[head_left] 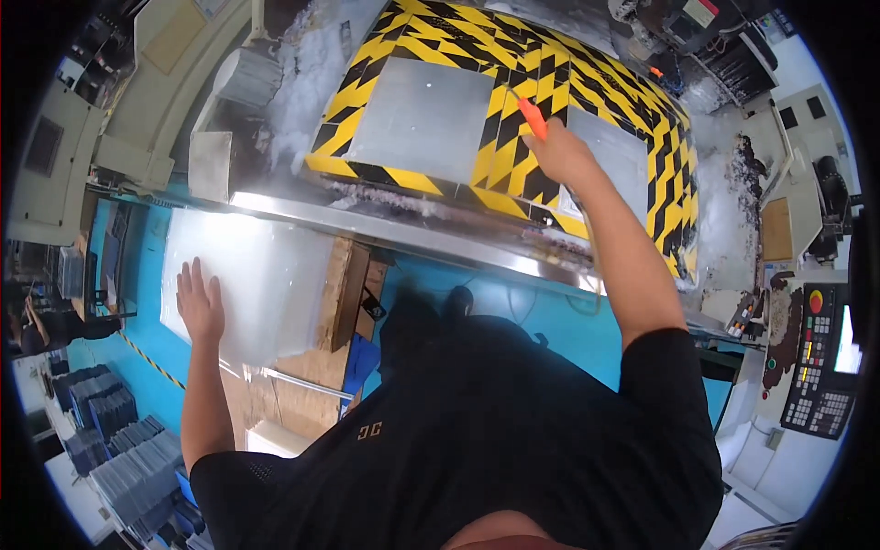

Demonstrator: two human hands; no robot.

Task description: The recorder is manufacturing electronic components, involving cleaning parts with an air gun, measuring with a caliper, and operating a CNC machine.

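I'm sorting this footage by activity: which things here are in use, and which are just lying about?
In use:
- orange tool gripped in right hand
- striped machine bed
- clear sheet under left hand

Lying about:
- grey stacked panels
- control panel
- wooden pallet

My right hand (561,151) grips an orange tool (533,118) over yellow-and-black striped tape (513,64) framing grey plates (422,119); the floor (477,293) is turquoise, my shirt (477,431) black.

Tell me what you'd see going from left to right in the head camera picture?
Stacks of grey sheets → left hand on a clear sheet → grey plate with a striped frame → right hand holding an orange pen → control panel.
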